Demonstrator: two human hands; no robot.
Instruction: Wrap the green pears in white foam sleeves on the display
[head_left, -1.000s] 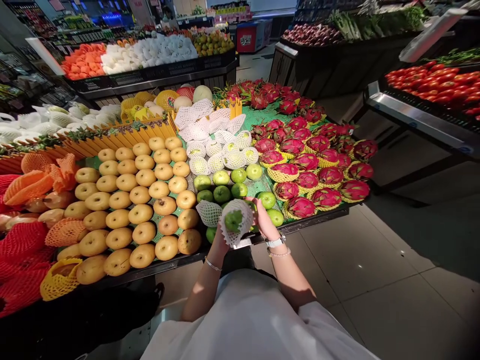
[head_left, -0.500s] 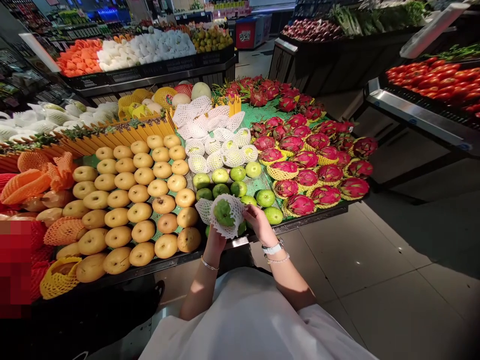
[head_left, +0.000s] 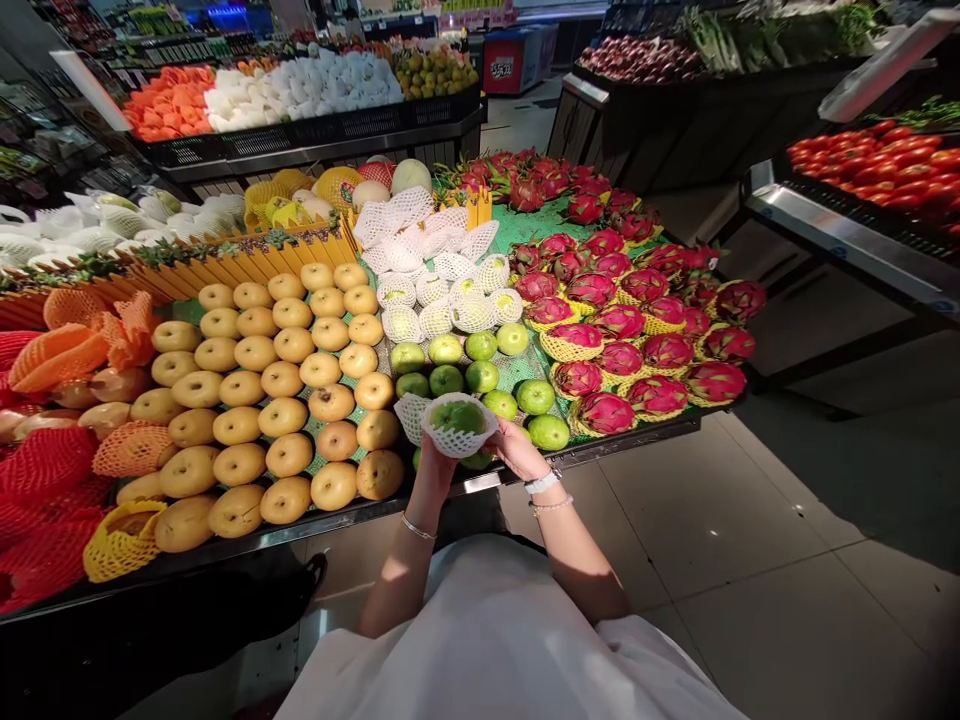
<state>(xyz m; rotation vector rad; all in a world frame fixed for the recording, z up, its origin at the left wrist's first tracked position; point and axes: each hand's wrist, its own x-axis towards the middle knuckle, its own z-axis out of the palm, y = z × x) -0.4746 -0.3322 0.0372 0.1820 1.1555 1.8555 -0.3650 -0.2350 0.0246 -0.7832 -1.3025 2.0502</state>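
Head view: foam net [head_left: 410, 417] beside held green fruit [head_left: 457, 417], pears [head_left: 282, 379] left.

I can read no text for certain from where I stand. The sign [head_left: 502, 68] on the front of the far red chest [head_left: 501, 86] is too blurred, and the small blue sticker [head_left: 842, 252] on the right-hand metal edge [head_left: 795, 210] is illegible to me.

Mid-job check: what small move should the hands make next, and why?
I'd probably draw the white foam-net sleeve slightly higher with the right hand while the left hand steadies it: the round green fruit sits inside with its top exposed at the open rim, and the right hand is at the sleeve's right side, the left at its lower left.
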